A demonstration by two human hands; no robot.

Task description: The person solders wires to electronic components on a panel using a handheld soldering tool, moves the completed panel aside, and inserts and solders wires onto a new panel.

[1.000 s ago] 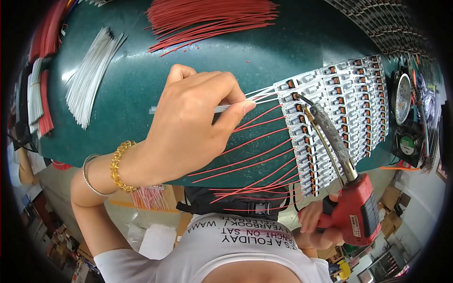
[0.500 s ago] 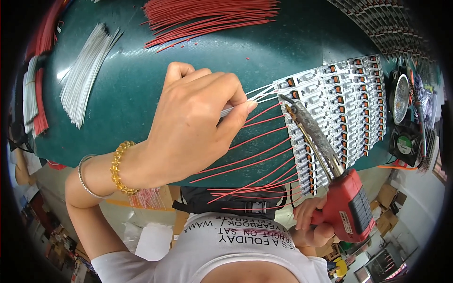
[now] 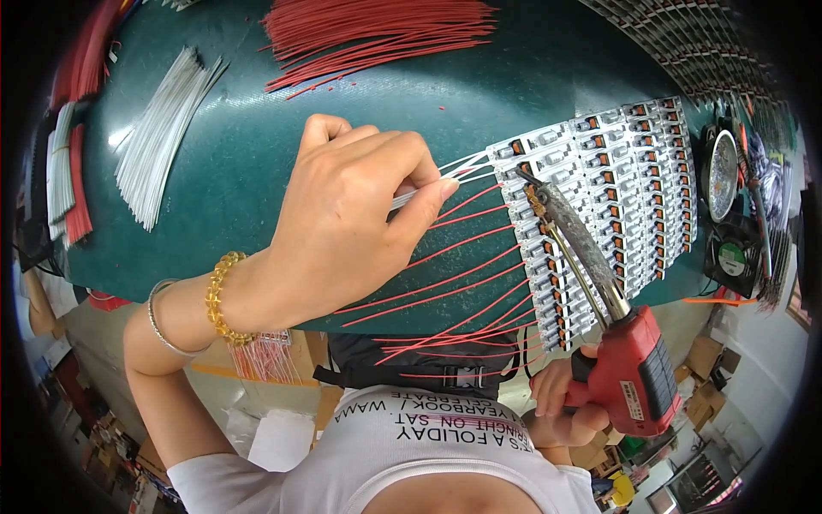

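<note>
My left hand [image 3: 342,214] is closed in a pinch on a few thin white wires [image 3: 467,164], whose far ends meet the left edge of a panel of small white circuit boards [image 3: 599,184]. My right hand [image 3: 561,398] grips the handle of a red soldering gun [image 3: 638,373]. The gun's dark tip and thin metal tube slant up over the panel's left part, close to the white wires; whether the tip touches a board I cannot tell. Several red wires [image 3: 445,287] run left from the panel's lower edge, under and past my left hand.
Bundles of red wire [image 3: 377,34] and white wire [image 3: 163,141] lie on the green table mat [image 3: 231,163]. More wire bundles sit at the far left. At the right are a round metal dish [image 3: 723,176] and a black fan [image 3: 734,259]; more board panels [image 3: 685,43] lie behind.
The soldering gun's tip has shifted slightly right, from the panel's edge by the white wires to over the boards. The panel and my left hand appear slightly farther left, with the pinch unchanged.
</note>
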